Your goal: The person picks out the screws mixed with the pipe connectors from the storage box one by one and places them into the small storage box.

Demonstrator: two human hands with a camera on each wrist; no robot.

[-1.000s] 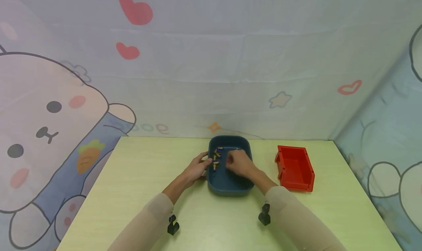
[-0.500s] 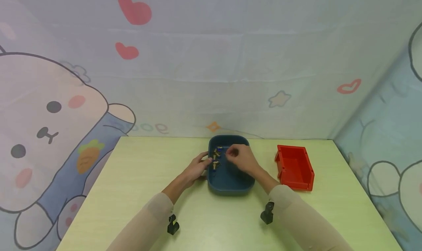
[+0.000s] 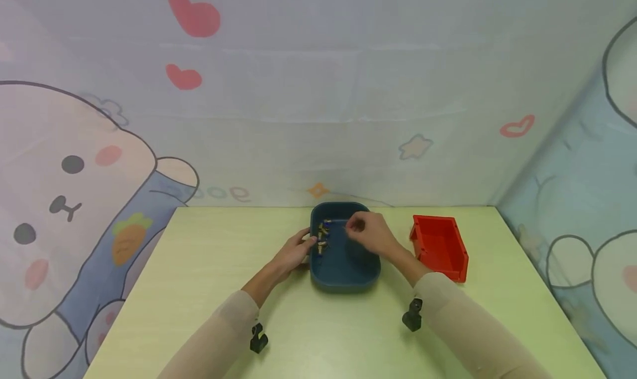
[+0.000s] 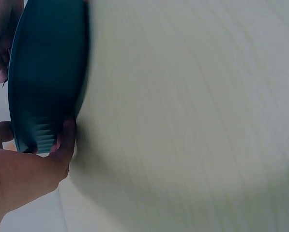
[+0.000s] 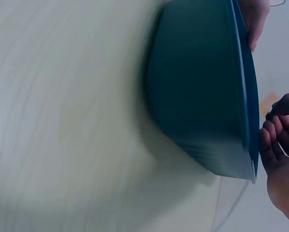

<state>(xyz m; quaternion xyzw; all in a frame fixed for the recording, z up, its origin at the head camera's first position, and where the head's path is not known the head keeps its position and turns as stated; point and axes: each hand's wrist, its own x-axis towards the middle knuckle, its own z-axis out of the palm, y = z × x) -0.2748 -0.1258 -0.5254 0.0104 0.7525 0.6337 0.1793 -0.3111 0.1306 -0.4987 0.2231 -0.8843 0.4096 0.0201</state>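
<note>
Our left hand point(image 3: 292, 252) grips the bin point(image 3: 344, 286); our right hand point(image 3: 372, 235), pinching a piece point(image 5: 271, 114), should avoid parts point(image 3: 320, 247) left of its fingers.

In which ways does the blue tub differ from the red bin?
The tub is dark blue; the bin is bright red. The tub has rounded corners, while the bin's are angular. Small brass-coloured parts lie in the tub; none show in the bin. The left hand holds the tub, but no hand touches the bin. Both are open-topped containers.
</note>
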